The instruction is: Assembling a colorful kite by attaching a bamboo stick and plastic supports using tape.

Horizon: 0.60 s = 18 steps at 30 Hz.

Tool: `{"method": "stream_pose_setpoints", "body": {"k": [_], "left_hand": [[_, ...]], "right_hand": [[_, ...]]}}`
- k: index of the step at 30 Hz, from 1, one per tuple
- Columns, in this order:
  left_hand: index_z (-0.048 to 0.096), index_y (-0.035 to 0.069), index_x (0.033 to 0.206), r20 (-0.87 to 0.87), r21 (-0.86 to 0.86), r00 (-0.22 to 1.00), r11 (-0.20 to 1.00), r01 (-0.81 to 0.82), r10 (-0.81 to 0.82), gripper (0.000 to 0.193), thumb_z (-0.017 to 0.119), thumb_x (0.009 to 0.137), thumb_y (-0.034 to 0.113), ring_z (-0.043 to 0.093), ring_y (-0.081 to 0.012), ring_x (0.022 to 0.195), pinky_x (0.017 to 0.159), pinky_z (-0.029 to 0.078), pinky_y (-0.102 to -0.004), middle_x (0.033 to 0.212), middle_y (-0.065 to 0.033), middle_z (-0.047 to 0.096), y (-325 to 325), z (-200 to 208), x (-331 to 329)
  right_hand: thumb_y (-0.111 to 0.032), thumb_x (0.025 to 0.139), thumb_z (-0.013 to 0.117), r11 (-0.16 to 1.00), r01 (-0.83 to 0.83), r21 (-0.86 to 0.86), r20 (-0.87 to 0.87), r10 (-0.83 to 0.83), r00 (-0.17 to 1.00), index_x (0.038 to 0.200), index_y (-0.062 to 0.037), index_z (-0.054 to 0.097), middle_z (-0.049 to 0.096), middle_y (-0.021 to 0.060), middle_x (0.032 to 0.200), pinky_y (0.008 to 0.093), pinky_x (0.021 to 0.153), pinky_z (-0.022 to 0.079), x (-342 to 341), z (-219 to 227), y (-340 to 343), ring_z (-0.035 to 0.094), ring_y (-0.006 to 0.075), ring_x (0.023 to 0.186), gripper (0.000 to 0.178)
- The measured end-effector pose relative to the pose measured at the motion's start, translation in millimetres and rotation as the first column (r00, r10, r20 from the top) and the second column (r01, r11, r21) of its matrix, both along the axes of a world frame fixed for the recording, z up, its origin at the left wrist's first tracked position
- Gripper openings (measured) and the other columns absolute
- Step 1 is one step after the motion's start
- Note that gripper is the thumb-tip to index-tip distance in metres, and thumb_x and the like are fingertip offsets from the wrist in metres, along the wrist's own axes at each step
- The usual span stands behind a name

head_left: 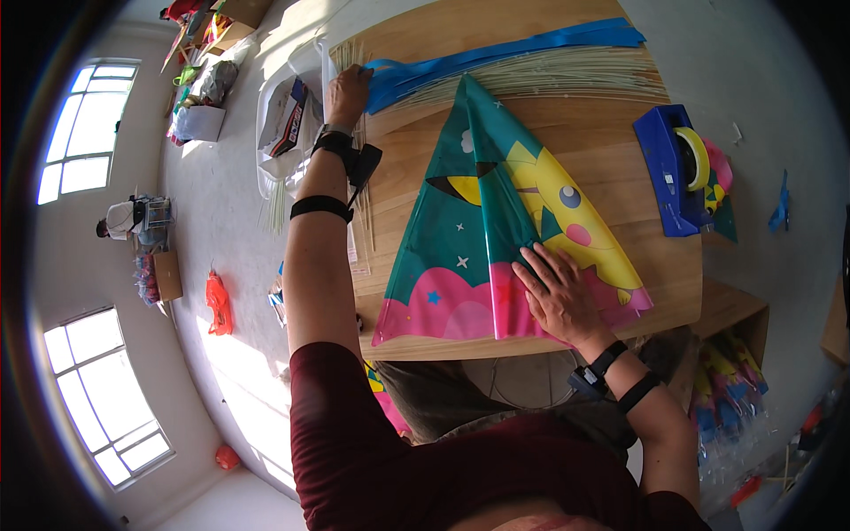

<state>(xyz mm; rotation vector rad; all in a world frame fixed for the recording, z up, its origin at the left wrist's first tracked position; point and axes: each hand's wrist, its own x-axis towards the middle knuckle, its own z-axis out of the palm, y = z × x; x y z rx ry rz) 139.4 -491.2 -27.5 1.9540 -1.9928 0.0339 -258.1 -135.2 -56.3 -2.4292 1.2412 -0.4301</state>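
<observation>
Blue ribbons (531, 47) are lying past the tip of the kite (509, 230), running left to right across its long axis. The left hand (347, 95), the nearer, is touching their left end; whether it is pinching them, I cannot tell. The right hand (560, 295) is resting flat, fingers apart, on the kite's right half.
</observation>
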Motion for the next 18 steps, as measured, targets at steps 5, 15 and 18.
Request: {"method": "stream_pose_setpoints", "body": {"k": [5,15,18], "left_hand": [[0.071,0.001,0.098,-0.285,0.186,0.958,0.982,0.036,0.019,0.04,0.058,0.101,0.039,0.073,-0.0399,0.08,0.078,0.055,-0.0481,0.079,-0.0193,0.073,-4,-2,1],[0.07,0.002,0.107,0.187,-0.113,0.982,0.993,0.021,0.0,0.036,0.058,0.102,0.035,0.06,-0.039,0.116,0.101,0.043,-0.0512,0.113,-0.0235,0.067,4,-20,-9],[0.069,0.006,0.106,0.271,-0.266,0.962,0.962,0.063,0.012,0.037,0.054,0.104,0.04,0.062,-0.0403,0.112,0.1,0.042,-0.0555,0.111,-0.0208,0.068,4,-6,-11]], "right_hand": [[-0.024,0.102,0.056,1.0,0.001,-0.003,-0.003,-0.001,1.0,0.148,-0.0138,0.054,0.044,0.0084,0.159,0.0497,0.124,0.028,-2,0,0,0.037,0.0274,0.15,0.047],[-0.023,0.102,0.056,1.0,0.007,-0.015,-0.009,-0.007,1.0,0.147,-0.0124,0.055,0.046,0.0091,0.157,0.0495,0.124,0.029,-4,-2,0,0.038,0.0274,0.149,0.046],[-0.023,0.102,0.056,1.0,0.0,-0.024,0.006,0.0,1.0,0.146,-0.0118,0.055,0.046,0.0094,0.157,0.0495,0.124,0.029,-1,0,0,0.038,0.0276,0.149,0.046]]}}
